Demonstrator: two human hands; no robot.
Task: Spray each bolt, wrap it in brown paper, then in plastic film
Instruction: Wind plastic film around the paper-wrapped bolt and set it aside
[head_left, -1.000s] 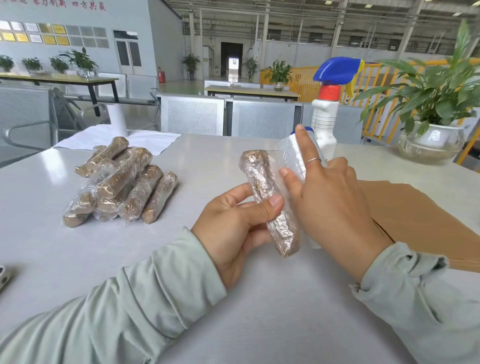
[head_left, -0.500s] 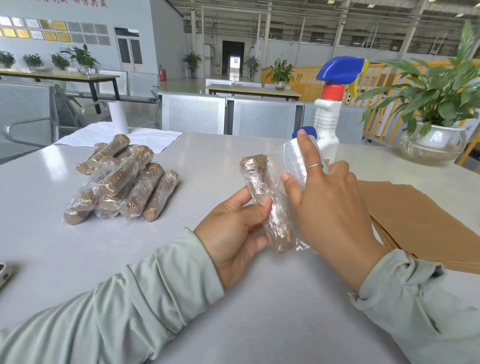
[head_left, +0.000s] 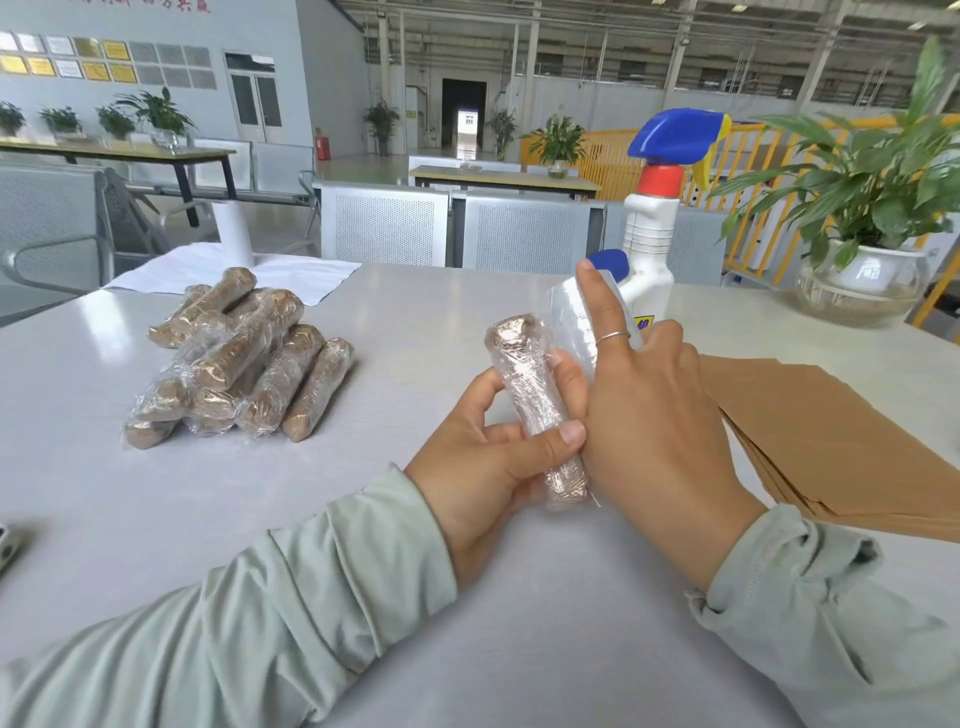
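Note:
I hold a bolt (head_left: 524, 384), wrapped in brown paper and partly in clear plastic film, upright over the table between both hands. My left hand (head_left: 483, 467) grips its lower half, thumb across the front. My right hand (head_left: 660, 431) has its thumb on the bolt's right side and its index finger pointing up. The loose flap of plastic film (head_left: 566, 322) stretches between them, and the other fingers are curled. A pile of several finished wrapped bolts (head_left: 244, 358) lies to the left. The white spray bottle (head_left: 649, 244) with a blue trigger stands behind my right hand.
A stack of brown paper sheets (head_left: 831, 431) lies on the table at the right. A potted plant (head_left: 862, 275) in a glass bowl stands at the far right. White paper (head_left: 291, 275) and a white roll (head_left: 234, 234) sit at the table's far edge, metal chairs beyond.
My left thumb has slid down the bolt to its lower half. The film flap now lies tighter against the bolt, and my right hand has closed in on it.

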